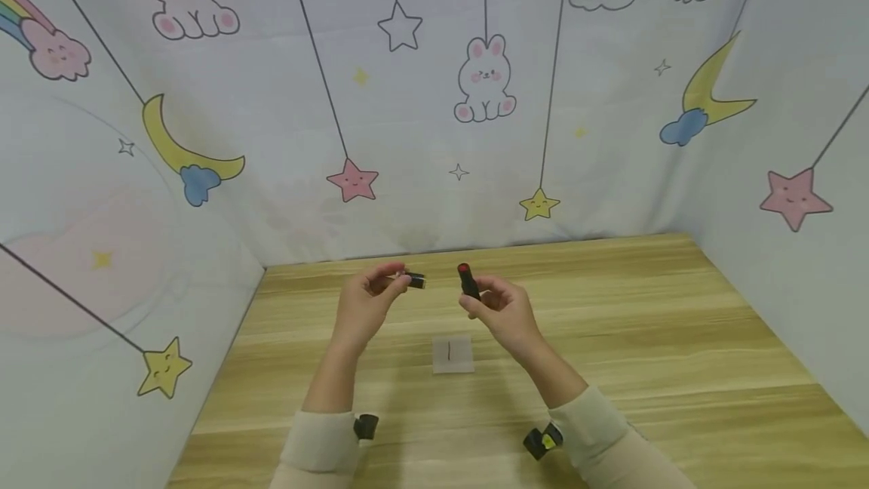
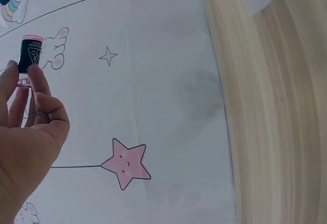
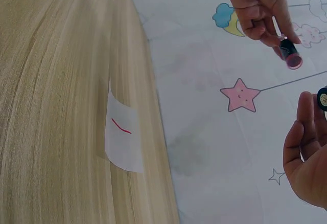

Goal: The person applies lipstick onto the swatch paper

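Observation:
My left hand (image 1: 363, 306) pinches a short black lipstick cap (image 1: 416, 281) between thumb and fingertips. White print and a pinkish rim show on the cap (image 2: 30, 52) in the left wrist view, and a clear end sits between the fingers. In my right hand (image 1: 508, 317) is a black lipstick (image 1: 468, 284), gripped near its base and tilted upward, its red tip exposed. Cap and lipstick are apart, both held above the table. Below and between the hands lies a small white paper (image 1: 463, 359) bearing one short red stroke.
The wood-grain table (image 1: 611, 338) meets a white cloth backdrop (image 1: 421, 134) printed with stars, moons and rabbits at its far edge. Similar cloth hangs along both sides. Small black devices (image 1: 366, 426) are worn at both wrists.

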Action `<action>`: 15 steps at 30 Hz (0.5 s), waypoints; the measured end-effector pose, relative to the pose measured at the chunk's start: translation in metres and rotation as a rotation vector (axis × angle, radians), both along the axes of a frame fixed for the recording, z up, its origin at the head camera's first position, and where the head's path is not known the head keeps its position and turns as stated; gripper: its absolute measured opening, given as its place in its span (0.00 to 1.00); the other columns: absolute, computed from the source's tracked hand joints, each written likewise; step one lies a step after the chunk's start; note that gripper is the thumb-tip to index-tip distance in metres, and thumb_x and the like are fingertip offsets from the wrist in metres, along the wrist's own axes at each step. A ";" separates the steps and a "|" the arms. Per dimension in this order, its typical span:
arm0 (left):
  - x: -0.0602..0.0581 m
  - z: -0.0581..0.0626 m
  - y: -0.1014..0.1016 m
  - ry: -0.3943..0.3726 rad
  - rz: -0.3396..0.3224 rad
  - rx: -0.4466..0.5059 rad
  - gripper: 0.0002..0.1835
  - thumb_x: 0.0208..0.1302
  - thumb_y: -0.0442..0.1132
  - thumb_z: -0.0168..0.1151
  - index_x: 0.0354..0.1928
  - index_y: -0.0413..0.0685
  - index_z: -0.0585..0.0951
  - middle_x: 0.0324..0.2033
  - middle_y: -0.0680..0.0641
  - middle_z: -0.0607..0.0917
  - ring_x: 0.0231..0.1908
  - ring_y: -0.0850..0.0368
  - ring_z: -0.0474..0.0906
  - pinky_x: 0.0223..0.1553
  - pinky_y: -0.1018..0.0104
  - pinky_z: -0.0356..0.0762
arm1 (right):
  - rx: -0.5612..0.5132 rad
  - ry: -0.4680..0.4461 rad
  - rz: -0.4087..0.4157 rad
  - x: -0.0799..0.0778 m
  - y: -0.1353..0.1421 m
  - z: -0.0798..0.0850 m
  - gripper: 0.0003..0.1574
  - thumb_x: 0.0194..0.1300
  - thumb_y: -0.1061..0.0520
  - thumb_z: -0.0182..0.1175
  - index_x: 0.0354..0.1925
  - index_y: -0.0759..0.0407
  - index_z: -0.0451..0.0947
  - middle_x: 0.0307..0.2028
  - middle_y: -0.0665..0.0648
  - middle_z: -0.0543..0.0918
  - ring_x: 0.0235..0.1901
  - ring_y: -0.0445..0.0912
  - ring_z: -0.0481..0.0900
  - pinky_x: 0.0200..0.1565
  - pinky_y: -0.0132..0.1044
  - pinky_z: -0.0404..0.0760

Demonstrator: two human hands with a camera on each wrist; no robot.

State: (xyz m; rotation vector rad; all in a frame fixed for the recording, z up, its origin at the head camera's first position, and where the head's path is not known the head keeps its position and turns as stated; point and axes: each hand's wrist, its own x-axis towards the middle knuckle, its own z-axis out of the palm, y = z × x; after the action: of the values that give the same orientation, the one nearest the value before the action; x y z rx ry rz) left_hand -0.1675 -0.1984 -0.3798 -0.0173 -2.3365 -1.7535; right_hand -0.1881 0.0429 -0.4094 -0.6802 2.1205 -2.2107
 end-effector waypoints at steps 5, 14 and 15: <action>0.001 0.015 0.002 0.045 0.012 0.186 0.15 0.67 0.37 0.69 0.52 0.38 0.85 0.40 0.50 0.88 0.37 0.60 0.85 0.49 0.69 0.81 | 0.103 0.060 0.021 0.001 -0.001 0.000 0.16 0.66 0.63 0.68 0.52 0.66 0.83 0.40 0.58 0.83 0.28 0.44 0.81 0.35 0.36 0.75; 0.005 0.020 0.007 0.117 -0.047 0.209 0.14 0.66 0.32 0.68 0.51 0.32 0.83 0.36 0.53 0.88 0.34 0.61 0.85 0.46 0.68 0.82 | 0.157 0.081 0.062 0.004 -0.002 0.002 0.16 0.66 0.61 0.68 0.52 0.63 0.84 0.35 0.55 0.85 0.28 0.44 0.80 0.34 0.36 0.76; 0.005 0.020 0.007 0.123 -0.055 0.205 0.13 0.67 0.32 0.68 0.51 0.33 0.83 0.37 0.53 0.88 0.34 0.61 0.84 0.46 0.68 0.82 | 0.162 0.082 0.065 0.004 -0.002 0.002 0.16 0.66 0.61 0.68 0.52 0.63 0.84 0.35 0.55 0.85 0.28 0.44 0.80 0.33 0.36 0.77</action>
State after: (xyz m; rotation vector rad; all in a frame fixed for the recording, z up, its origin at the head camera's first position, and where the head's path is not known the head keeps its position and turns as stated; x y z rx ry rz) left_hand -0.1623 -0.1916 -0.3595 -0.1529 -2.0808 -1.9507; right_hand -0.1837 0.0409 -0.4074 -0.8297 2.2500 -1.9844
